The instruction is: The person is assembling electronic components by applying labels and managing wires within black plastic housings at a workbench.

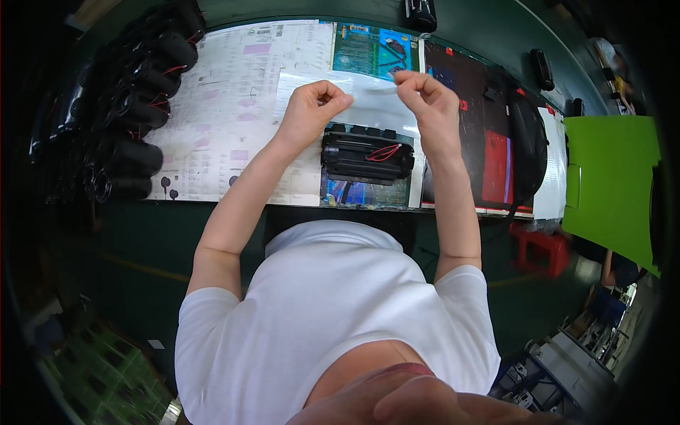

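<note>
Both my hands are raised over the worktable (219, 78), on either side of a glossy pale sheet (368, 103). The thumb and forefinger of my left hand (310, 115) are pinched together near the sheet's left part. Across from it, my right hand (432, 106) is also closed in a pinch, with a faint whitish streak beside its fingertips. What either pinch holds is too small or too clear to make out. Nearer to me, below and between the hands, a long black plastic housing (367, 157) lies with a loop of red wire (383, 152) on top. Neither hand touches it.
Several black cylindrical housings with red wires (134, 106) are stacked along the left side. A black bag (528, 142) lies at the right, before a bright green panel (610, 184). Another black housing (421, 14) stands at the back. A red stool (542, 249) is below right.
</note>
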{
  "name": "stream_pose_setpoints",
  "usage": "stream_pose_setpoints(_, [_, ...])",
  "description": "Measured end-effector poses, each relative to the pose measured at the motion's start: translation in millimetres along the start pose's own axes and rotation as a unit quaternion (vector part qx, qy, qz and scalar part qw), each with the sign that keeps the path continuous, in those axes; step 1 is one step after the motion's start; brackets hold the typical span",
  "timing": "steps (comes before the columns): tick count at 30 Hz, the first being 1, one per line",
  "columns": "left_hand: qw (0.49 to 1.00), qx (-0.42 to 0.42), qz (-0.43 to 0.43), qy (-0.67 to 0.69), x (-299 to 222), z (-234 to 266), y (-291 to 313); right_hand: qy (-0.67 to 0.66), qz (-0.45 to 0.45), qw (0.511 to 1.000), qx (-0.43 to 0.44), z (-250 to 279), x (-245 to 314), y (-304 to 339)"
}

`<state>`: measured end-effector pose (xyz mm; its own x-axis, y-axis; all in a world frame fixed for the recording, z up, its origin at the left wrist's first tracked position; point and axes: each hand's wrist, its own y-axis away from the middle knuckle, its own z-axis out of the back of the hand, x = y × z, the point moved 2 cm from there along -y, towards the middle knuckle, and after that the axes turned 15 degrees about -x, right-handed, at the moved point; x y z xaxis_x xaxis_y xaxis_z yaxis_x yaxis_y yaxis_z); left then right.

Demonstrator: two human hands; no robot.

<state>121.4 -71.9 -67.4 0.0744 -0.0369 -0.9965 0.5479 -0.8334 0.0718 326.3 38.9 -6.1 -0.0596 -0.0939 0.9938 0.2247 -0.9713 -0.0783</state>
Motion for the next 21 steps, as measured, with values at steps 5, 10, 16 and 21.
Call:
stream_pose_setpoints(5, [0.973, 0.044, -0.059, -0.219, -20, 2, 17, -0.001, -0.133, 0.991, 0.011, 30, -51, 29])
stream_pose_setpoints(10, [0.934, 0.082, -0.191, -0.291, -47, 7, 45, -0.011, -0.134, 0.991, -0.002, 38, -33, 72])
stream_pose_setpoints(16, [0.914, 0.068, -0.267, -0.297, -49, 10, 63, 0.057, 0.032, 0.998, -0.017, 38, -33, 90])
stream_pose_setpoints(21, [0.913, 0.043, -0.297, -0.275, -49, 8, 69, 0.086, 0.087, 0.992, -0.028, 34, -32, 92])
